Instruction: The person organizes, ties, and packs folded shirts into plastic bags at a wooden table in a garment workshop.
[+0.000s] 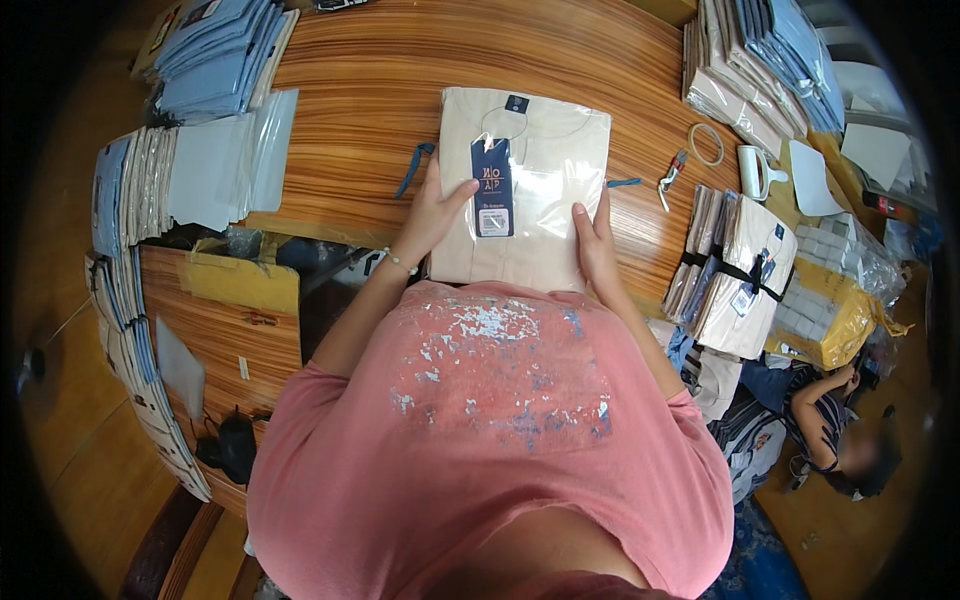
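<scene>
In front of my chest lies a stack of folded cream garments (550, 225) in clear, shiny plastic wrapping. A dark blue hang tag (491, 165) with a pale label shows on the top one. My left hand (437, 210) grips the stack's left side, its thumb over the top near the tag. On the opposite side my right hand (597, 240) presses against the edge, thumb on the plastic. The ends of a blue strip (408, 172) stick out on both sides; its middle is hidden, seemingly beneath the stack.
Packaged blue and white garments (215, 165) pile up at left. More packs (745, 80) stand at far right. Snips (671, 180), a tape ring (706, 145) and a white-handled tool (755, 173) lie right, near a black-strapped bundle (745, 275). Another person (825, 420) sits lower right.
</scene>
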Tool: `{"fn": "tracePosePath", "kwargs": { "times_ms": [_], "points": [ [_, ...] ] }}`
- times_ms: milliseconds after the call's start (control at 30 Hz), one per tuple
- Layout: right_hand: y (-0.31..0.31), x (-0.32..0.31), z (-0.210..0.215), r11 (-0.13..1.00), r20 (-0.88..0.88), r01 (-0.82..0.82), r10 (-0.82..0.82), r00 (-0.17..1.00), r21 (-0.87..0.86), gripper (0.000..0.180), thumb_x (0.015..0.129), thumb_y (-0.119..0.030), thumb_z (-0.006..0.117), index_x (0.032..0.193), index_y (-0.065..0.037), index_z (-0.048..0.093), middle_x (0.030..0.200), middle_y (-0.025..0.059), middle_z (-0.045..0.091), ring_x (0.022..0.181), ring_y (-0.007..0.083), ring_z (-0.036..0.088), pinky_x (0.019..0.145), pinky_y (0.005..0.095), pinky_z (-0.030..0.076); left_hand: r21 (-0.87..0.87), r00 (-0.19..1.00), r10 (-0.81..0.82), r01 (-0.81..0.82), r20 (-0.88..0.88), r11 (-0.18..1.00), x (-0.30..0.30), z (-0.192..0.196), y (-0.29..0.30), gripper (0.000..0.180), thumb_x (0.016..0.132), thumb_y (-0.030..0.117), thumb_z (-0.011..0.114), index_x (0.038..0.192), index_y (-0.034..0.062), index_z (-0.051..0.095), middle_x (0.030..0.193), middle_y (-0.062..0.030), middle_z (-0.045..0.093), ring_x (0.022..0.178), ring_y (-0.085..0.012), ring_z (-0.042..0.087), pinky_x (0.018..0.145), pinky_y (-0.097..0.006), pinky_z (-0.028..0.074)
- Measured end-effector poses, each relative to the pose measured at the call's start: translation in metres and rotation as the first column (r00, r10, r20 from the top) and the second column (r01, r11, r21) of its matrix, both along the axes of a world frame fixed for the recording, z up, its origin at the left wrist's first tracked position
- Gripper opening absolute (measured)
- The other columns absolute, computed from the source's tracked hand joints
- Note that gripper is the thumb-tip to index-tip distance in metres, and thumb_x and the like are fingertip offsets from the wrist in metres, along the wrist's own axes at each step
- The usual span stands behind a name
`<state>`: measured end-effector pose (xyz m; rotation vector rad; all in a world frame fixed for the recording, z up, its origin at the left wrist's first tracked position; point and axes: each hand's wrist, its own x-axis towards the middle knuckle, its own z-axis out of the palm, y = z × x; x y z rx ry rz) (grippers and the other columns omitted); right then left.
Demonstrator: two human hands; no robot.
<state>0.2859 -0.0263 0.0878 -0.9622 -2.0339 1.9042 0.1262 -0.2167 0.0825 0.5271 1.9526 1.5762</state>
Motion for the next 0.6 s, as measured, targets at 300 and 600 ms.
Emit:
{"fn": "tracePosePath", "kwargs": {
  "times_ms": [300,600],
  "points": [
    [-0.020,-0.063,0.046,0.422,0.161,-0.221,0.172,0.972,0.879,0.057,0.082,-0.026,0.052,0.135,-0.014,0.037,0.144,0.0174,0.022,0.134,0.0377,0.016,0.103,0.0586,0.009,-0.562,0.541,-0.426,-0.107,-0.725,0.820,0.012,0.037,0.049,0.054,0.085,0.023,0.050,0.136,0.0152,0.035,0.144,-0.0166,0.022,0.132,-0.0399,0.017,0.102,-0.060,0.013],
    [-0.020,-0.069,0.008,0.418,0.227,-0.271,0.152,0.962,0.867,0.050,0.083,-0.029,0.046,0.132,-0.018,0.043,0.143,0.0158,0.026,0.133,0.0386,0.016,0.100,0.0632,0.009,-0.509,0.554,-0.390,-0.071,-0.735,0.858,0.008,0.014,0.060,0.051,0.083,0.026,0.048,0.133,0.0230,0.040,0.145,-0.0129,0.021,0.133,-0.0407,0.013,0.099,-0.064,0.009]
  ]
}}
